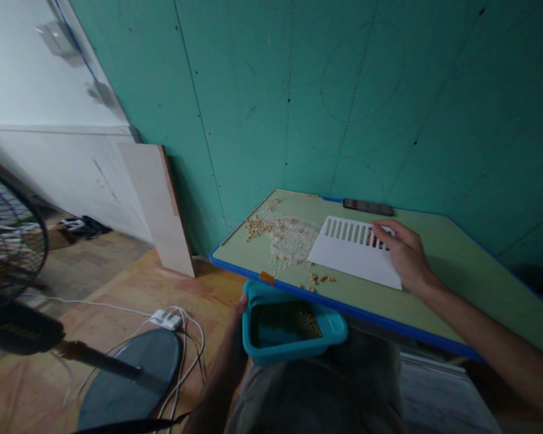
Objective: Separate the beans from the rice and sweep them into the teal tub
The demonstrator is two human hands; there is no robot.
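My right hand [405,250] grips a white plastic sheet [350,256] with a row of slots along its far edge, fingers closed through and around that edge. The sheet leans over the pale green tabletop [438,253]. Left of it lie spread white rice-like grains [292,244] and yellowish kernels [257,228]; a few kernels [319,278] are near the front edge. Below that edge, my left hand [239,319] is closed on the left side of a blue plastic tub [294,352], which holds dark green grains [276,318] and tan kernels [308,323].
A phone [368,207] lies at the table's back edge by the green wall [262,102]. To the left, a fan base [136,380] stands on the floor beside a white power strip [165,319] and loose cables. A board [156,205] leans on the wall.
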